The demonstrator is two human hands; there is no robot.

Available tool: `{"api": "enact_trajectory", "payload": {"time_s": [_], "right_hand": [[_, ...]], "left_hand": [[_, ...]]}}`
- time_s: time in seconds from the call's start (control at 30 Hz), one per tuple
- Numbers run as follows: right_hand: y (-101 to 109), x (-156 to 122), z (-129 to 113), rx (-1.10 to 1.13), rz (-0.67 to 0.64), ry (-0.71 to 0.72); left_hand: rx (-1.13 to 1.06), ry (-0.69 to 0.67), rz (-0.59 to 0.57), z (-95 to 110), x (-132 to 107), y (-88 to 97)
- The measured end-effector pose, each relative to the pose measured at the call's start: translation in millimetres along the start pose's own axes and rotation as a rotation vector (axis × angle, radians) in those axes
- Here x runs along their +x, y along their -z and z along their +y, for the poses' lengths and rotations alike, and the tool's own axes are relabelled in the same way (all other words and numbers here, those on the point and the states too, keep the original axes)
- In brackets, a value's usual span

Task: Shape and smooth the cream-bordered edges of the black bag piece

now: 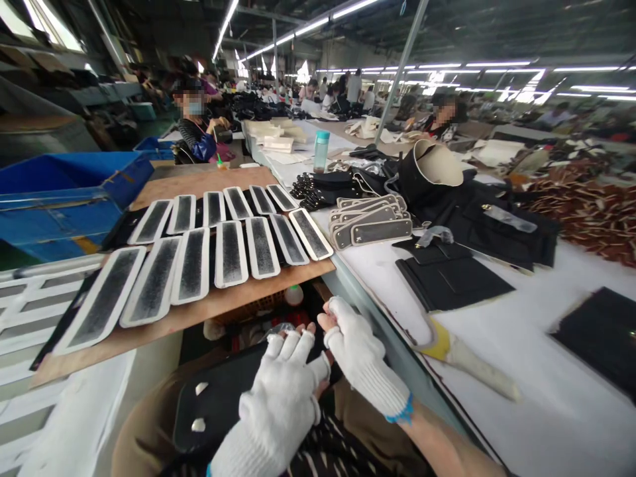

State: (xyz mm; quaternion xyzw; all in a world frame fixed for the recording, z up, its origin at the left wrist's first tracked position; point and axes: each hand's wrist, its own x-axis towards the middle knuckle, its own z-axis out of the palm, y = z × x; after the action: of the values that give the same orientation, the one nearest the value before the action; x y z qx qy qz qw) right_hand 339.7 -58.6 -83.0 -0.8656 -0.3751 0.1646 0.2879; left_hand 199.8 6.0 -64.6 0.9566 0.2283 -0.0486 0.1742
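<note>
My left hand (pixel 285 391), in a white fingerless glove, lies on a black leather piece (pixel 209 404) in my lap, fingers stretched out. My right hand (pixel 360 358), gloved the same way, is just right of it by the table's edge, seen from the back with its fingers curled and its thumb touching the left fingertips. What it holds is hidden. Above the hands a wooden board (pixel 199 311) carries two rows of white-edged strips (pixel 231 252) with dark centres.
On the white table (pixel 546 397) lie a stack of grey strips (pixel 370 222), black leather panels (pixel 447 275), a yellow-banded tool (pixel 462 354), a black bag (pixel 427 175), brown straps (pixel 591 212) and a water bottle (pixel 321 149). A blue crate (pixel 64 199) stands left. Seated people work behind.
</note>
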Motion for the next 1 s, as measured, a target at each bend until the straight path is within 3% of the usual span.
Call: {"api": "enact_trajectory", "payload": {"time_s": [0.17, 0.33, 0.5, 0.7, 0.8, 0.9, 1.0], "right_hand": [[-23.2, 7.5, -2.0, 0.043, -0.084, -0.072], [-20.1, 10.5, 1.3, -0.032, -0.149, -0.16], [-19.5, 12.4, 2.3, -0.055, -0.175, -0.12], [-26.0, 11.3, 11.7, 0.119, -0.162, -0.154], [-26.9, 12.3, 9.0, 0.048, -0.175, -0.114], [-31.9, 13.8, 12.7, -0.094, -0.117, -0.067], [-39.6, 15.4, 25.5, -0.135, -0.062, -0.013]], "left_hand": [[-0.067, 0.016, -0.037, 0.8, 0.9, -0.3], [-0.072, 0.033, -0.031, -0.2, -0.8, -1.8], [-0.119, 0.039, -0.007, -3.8, -1.7, -1.3], [-0.195, 0.087, -0.138, -2.4, 4.5, 6.3], [-0.198, 0.104, -0.167, -1.5, 6.1, 8.0], [-0.209, 0.111, -0.111, -2.3, 5.3, 6.3], [-0.264, 0.079, 0.023, -3.9, 1.1, 4.4]]}}
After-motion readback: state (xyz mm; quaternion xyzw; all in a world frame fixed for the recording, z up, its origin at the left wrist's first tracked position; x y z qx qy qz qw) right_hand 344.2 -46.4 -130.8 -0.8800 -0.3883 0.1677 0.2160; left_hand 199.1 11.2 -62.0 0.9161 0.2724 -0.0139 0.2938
